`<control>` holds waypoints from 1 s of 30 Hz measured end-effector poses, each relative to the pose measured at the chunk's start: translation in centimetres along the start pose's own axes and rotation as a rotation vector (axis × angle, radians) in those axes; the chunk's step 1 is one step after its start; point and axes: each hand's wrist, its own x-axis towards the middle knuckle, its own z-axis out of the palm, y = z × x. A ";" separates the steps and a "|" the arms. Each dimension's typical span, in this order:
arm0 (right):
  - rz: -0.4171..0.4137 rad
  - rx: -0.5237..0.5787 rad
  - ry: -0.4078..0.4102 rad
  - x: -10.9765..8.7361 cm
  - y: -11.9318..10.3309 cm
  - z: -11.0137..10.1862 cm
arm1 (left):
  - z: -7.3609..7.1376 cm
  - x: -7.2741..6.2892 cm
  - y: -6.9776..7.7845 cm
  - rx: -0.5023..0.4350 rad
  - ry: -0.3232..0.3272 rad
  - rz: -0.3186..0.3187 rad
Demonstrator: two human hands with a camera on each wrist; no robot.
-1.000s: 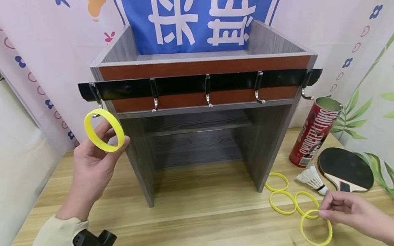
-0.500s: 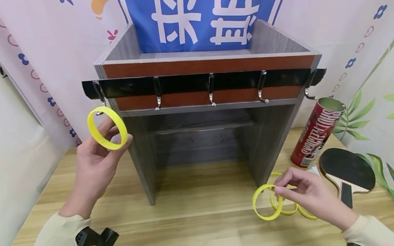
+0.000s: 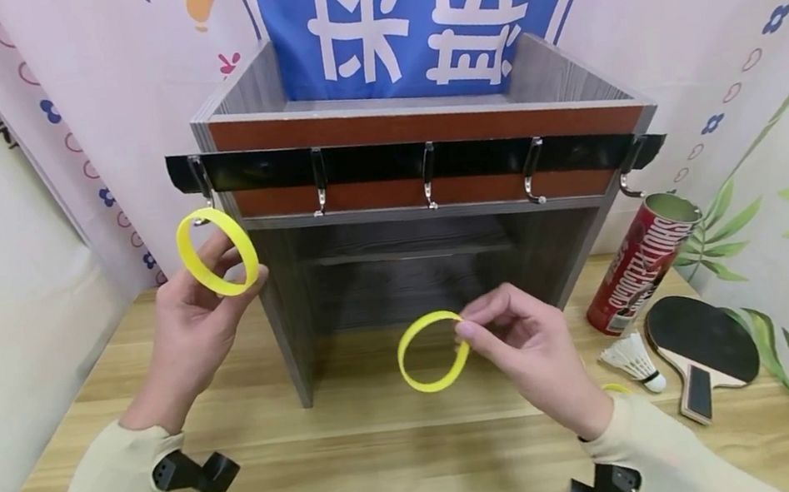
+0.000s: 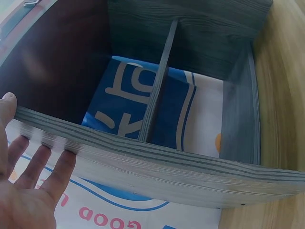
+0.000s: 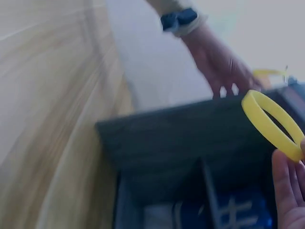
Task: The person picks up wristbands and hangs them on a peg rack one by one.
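Note:
A yellow ring [image 3: 244, 246] hangs from the leftmost hook [image 3: 201, 175] of the black hook strip. Behind that ring is my left hand [image 3: 189, 325], touching the grey shelf unit's left side. In the left wrist view its fingers [image 4: 62, 171] lie straight along the outer face of the side panel [image 4: 157, 162], the thumb at its front edge. My right hand [image 3: 528, 336] pinches a second yellow ring [image 5: 261, 120] between thumb and fingers, in front of the unit's lower opening and below the hooks. Beneath my right forearm, a sliver of another yellow ring [image 3: 617, 389] shows on the table.
The black strip [image 3: 370, 155] runs across the unit's brown front board [image 3: 467, 116], its other hooks bare. On the right stand or lie a red shuttlecock tube [image 3: 635, 267], a white shuttlecock [image 3: 630, 360] and a black table tennis bat [image 3: 706, 337]. Printed cloth hangs behind.
My right hand has lifted its ring from beside the other rings at the right and carried it left and up, before the unit. My left hand stays at the unit's side.

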 end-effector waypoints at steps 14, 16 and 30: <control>-0.175 0.148 0.101 5.1 -2.6 6.3 | 0.1 0.2 0.0 0.028 0.006 0.017; -0.162 0.190 0.125 5.6 -2.9 7.0 | 0.2 0.2 0.0 0.003 0.009 0.024; -0.128 0.440 0.235 7.5 -3.7 9.6 | 0.3 0.1 -0.1 -0.071 0.011 0.030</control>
